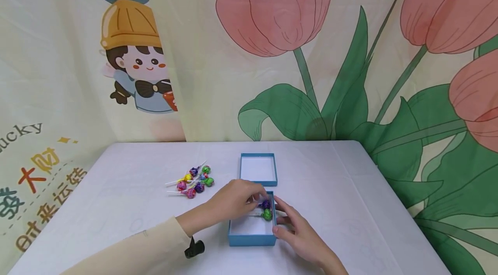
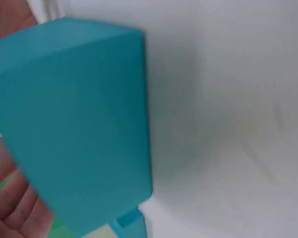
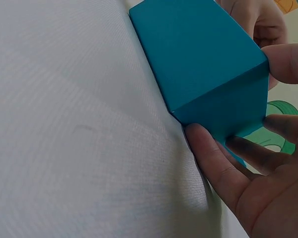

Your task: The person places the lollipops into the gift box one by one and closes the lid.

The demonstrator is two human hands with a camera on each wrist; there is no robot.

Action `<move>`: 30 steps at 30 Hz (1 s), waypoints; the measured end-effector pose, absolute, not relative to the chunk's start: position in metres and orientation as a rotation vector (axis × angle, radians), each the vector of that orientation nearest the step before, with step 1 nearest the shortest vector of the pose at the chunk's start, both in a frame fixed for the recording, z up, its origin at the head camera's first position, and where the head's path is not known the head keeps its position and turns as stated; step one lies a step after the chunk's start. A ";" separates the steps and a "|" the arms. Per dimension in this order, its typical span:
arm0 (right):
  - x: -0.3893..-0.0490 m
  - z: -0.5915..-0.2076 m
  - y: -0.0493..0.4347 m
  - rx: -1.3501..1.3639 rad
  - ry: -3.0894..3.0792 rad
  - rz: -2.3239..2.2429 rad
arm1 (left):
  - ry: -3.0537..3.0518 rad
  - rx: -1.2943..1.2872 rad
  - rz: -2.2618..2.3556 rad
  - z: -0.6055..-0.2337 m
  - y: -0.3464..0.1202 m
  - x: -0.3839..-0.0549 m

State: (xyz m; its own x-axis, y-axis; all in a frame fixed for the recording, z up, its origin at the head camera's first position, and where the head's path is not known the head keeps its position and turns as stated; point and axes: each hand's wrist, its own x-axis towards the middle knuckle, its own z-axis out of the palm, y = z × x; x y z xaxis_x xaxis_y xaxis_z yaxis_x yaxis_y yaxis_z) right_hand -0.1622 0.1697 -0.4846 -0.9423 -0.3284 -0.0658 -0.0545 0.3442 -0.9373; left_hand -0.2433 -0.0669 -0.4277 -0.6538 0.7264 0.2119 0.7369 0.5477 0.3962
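A blue box (image 1: 252,240) with a white inside stands on the table. In it, near its right wall, lie a purple-wrapped lollipop (image 1: 266,204) and a green-wrapped lollipop (image 1: 266,214). My left hand (image 1: 235,199) reaches over the box from the left, fingers bent down beside the purple lollipop; whether they pinch it is hidden. In the left wrist view the box's outer wall (image 2: 79,129) covers much of that hand. My right hand (image 1: 299,231) rests against the box's right side with fingers spread. The right wrist view shows its fingertips (image 3: 201,136) touching the box.
Behind the box lies its blue-rimmed lid (image 1: 257,169), white inside facing up. Left of the lid is a loose pile of several wrapped lollipops (image 1: 196,182), sticks pointing various ways. A white cloth covers the table (image 1: 334,188); a printed curtain (image 1: 202,71) hangs behind it.
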 end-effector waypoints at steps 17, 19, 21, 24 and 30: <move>-0.163 -0.485 0.168 -0.319 2.404 -1.607 | -2.743 -1.010 -0.670 -0.379 -0.121 -0.273; -0.163 -0.485 0.168 -0.321 2.403 -1.611 | -2.745 -0.986 -0.662 -0.377 -0.131 -0.281; -0.162 -0.485 0.168 -0.323 2.398 -1.616 | -2.753 -0.956 -0.665 -0.376 -0.141 -0.288; -0.161 -0.484 0.168 -0.333 2.390 -1.627 | -2.769 -0.924 -0.689 -0.374 -0.154 -0.296; -0.161 -0.485 0.168 -0.328 2.387 -1.634 | -2.798 -0.942 -0.680 -0.378 -0.176 -0.312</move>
State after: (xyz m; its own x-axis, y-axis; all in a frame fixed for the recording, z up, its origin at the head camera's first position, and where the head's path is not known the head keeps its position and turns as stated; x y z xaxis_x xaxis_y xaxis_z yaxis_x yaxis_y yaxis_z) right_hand -0.1610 0.1679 -0.4849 -0.9486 -0.3104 -0.0626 -0.0540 0.3536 -0.9338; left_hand -0.3116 -0.1756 -0.3783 -0.8011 0.5472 0.2422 0.5974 0.7069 0.3788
